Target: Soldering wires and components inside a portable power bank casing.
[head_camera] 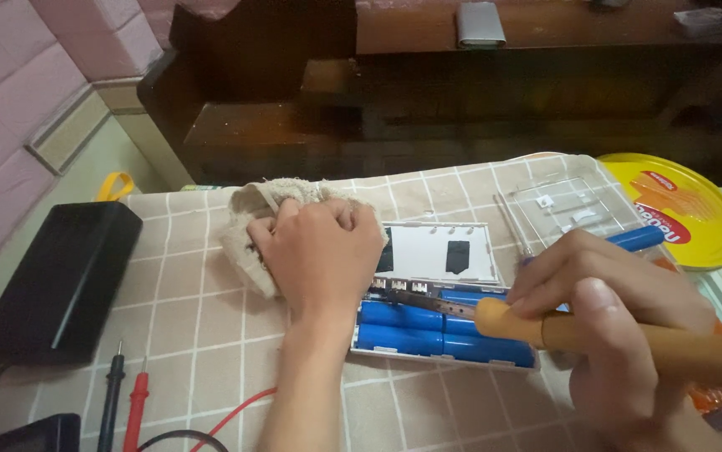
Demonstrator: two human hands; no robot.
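My left hand [321, 251] presses a beige rag [248, 218] down at the left end of an opened white battery case [440, 251]. Several blue cylindrical cells [428, 331] lie side by side in the case's lower half. My right hand [620, 326] grips a soldering iron with an orange-brown handle [629, 339]. Its dark metal tip [415, 300] lies across the top edge of the cells, near a small circuit strip. Another blue cell [639, 238] pokes out behind my right hand.
A checked cloth [202, 293] covers the table. A black box [60, 280] sits at the left, with black and red meter probes [127, 402] below it. A clear plastic tray [566, 209] and a yellow round lid [679, 209] lie at the right. Dark wooden furniture [294, 92] stands behind.
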